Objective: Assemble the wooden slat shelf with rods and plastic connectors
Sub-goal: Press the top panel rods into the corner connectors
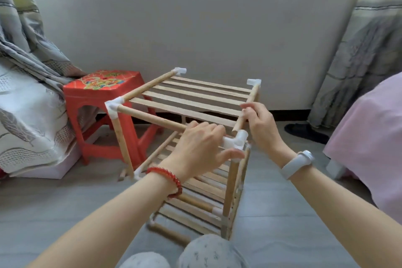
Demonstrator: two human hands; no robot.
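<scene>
A wooden slat shelf [187, 102] stands on the floor, its top tier of slats framed by rods and white plastic connectors. My left hand [200, 146] grips the front rod right beside the near right white connector [236, 140], thumb under it. My right hand [260, 124] holds the right side rod [249, 102], whose near end sits just above that connector, apart from its socket. White connectors show at the front left corner [114, 106] and the two back corners [179, 70]. A lower slat tier [202, 189] lies beneath.
A red plastic stool [104, 93] stands left of the shelf. Grey patterned bedding [28, 98] hangs at far left, a pink bed cover [369, 137] at right. A loose rod [169, 233] lies on the grey floor by my knees. A white wall rises behind.
</scene>
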